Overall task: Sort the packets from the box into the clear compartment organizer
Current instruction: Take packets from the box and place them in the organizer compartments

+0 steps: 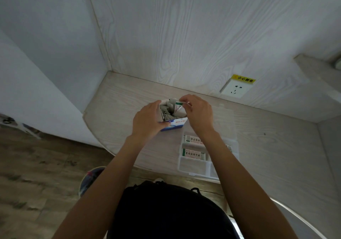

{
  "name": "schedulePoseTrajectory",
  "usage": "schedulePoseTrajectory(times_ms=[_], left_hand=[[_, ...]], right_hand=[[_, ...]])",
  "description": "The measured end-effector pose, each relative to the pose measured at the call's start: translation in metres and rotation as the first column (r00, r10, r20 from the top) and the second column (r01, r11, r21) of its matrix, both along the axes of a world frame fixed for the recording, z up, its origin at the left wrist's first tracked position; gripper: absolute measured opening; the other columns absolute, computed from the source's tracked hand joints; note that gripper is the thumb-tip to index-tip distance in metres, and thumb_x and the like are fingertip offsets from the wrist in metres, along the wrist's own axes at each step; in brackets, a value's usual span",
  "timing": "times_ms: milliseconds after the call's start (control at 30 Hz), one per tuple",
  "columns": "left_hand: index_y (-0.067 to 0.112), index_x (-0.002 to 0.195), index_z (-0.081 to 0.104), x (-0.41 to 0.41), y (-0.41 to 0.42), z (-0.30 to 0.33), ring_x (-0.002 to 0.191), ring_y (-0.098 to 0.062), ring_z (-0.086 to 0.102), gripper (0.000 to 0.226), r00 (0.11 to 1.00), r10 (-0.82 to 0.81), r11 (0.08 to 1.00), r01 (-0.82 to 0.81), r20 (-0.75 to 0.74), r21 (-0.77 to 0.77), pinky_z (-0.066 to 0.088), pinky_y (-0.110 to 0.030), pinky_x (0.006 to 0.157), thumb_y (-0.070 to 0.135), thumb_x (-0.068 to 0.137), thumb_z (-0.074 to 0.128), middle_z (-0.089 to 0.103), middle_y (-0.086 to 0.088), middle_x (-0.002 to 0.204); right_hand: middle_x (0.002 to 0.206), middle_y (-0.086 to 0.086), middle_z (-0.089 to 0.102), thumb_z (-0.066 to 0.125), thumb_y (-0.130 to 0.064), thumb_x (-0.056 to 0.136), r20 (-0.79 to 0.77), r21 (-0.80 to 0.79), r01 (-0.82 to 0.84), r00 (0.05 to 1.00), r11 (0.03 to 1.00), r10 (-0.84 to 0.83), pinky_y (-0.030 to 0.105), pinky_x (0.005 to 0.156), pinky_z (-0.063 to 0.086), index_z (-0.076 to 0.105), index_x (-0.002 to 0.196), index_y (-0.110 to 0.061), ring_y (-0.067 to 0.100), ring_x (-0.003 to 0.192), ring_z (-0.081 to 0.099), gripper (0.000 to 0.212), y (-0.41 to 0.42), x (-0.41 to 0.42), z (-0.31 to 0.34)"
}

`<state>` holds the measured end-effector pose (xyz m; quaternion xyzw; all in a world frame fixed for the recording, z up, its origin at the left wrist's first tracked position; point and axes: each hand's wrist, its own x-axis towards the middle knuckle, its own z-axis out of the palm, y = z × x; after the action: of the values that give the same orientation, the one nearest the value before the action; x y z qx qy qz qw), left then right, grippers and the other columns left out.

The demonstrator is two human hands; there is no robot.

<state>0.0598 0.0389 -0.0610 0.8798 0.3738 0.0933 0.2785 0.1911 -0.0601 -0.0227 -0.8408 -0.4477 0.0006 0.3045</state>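
Observation:
An open blue-and-white box (175, 125) stands on the pale wood desk, with several small packets (166, 113) inside it. My left hand (147, 120) grips the box's left side. My right hand (198, 114) is at the box's open top and pinches a white packet (178, 104) with green print at its upper edge. The clear compartment organizer (193, 166) lies on the desk to the right and nearer to me, partly under my right forearm. Two white packets with dark lettering (193, 154) lie in its left compartments.
The desk (120, 109) meets a wood-grain wall at the back. A wall socket (235, 89) with a yellow warning label is on that wall, right of the box. The desk's curved front edge runs at left above a wooden floor. A dark bag (166, 211) is in front of me.

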Motion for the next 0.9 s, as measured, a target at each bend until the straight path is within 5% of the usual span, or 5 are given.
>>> schedulePoseTrajectory(times_ms=[233, 367, 467, 633, 900], left_hand=[[0.014, 0.143, 0.029, 0.005, 0.003, 0.003, 0.134, -0.024, 0.032, 0.091, 0.996, -0.054, 0.997, 0.058, -0.075, 0.057, 0.03, -0.038, 0.108, 0.053, 0.072, 0.071, 0.034, -0.006, 0.148], [0.014, 0.142, 0.034, 0.005, 0.001, 0.012, 0.141, -0.026, 0.02, 0.085, 0.971, -0.049, 0.996, 0.03, 0.233, 0.082, 0.02, -0.043, 0.114, 0.067, 0.076, 0.046, 0.027, -0.008, 0.151], [0.017, 0.14, 0.036, 0.015, -0.001, 0.031, 0.137, -0.018, 0.025, 0.067, 0.922, -0.097, 0.995, 0.097, 0.375, 0.018, 0.025, -0.03, 0.109, 0.05, 0.085, 0.056, 0.032, -0.003, 0.149], [0.023, 0.143, 0.032, 0.041, 0.002, 0.049, 0.126, -0.005, 0.034, 0.059, 0.939, -0.093, 0.935, 0.196, 0.331, -0.295, 0.033, -0.024, 0.098, 0.037, 0.091, 0.056, 0.039, 0.003, 0.145], [0.027, 0.134, 0.044, 0.066, 0.022, 0.064, 0.106, -0.01, 0.052, 0.041, 0.951, -0.1, 0.845, 0.236, 0.292, -0.48, 0.038, -0.01, 0.069, 0.039, 0.095, 0.046, 0.058, 0.004, 0.123]], right_hand=[[0.085, -0.002, 0.068, 0.063, -0.005, 0.085, -0.136, 0.142, 0.04, 0.99, 0.989, -0.02, 0.013, 0.067, 0.046, 0.067, 0.089, -0.01, 0.007, 0.074, 0.06, 0.008, -0.005, 0.003, 0.004], [0.082, -0.003, 0.064, 0.063, -0.006, 0.086, -0.205, 0.238, 0.094, 0.978, 0.967, -0.045, 0.006, 0.062, 0.04, 0.064, 0.091, -0.009, 0.007, 0.07, 0.056, 0.005, -0.011, 0.008, 0.017], [0.081, -0.004, 0.063, 0.063, -0.007, 0.087, -0.38, 0.288, 0.186, 0.923, 0.939, -0.067, 0.009, 0.066, 0.045, 0.062, 0.091, -0.011, 0.006, 0.072, 0.057, 0.007, -0.013, 0.016, 0.023], [0.081, -0.008, 0.061, 0.059, -0.006, 0.089, -0.606, 0.248, 0.287, 0.791, 0.925, -0.083, 0.029, 0.071, 0.055, 0.057, 0.088, -0.016, 0.01, 0.074, 0.06, 0.011, -0.013, 0.027, 0.018], [0.083, -0.004, 0.058, 0.057, -0.002, 0.089, -0.718, 0.247, 0.293, 0.695, 0.924, -0.028, 0.018, 0.064, 0.052, 0.056, 0.091, -0.01, 0.012, 0.078, 0.057, 0.009, -0.008, 0.037, 0.019]])
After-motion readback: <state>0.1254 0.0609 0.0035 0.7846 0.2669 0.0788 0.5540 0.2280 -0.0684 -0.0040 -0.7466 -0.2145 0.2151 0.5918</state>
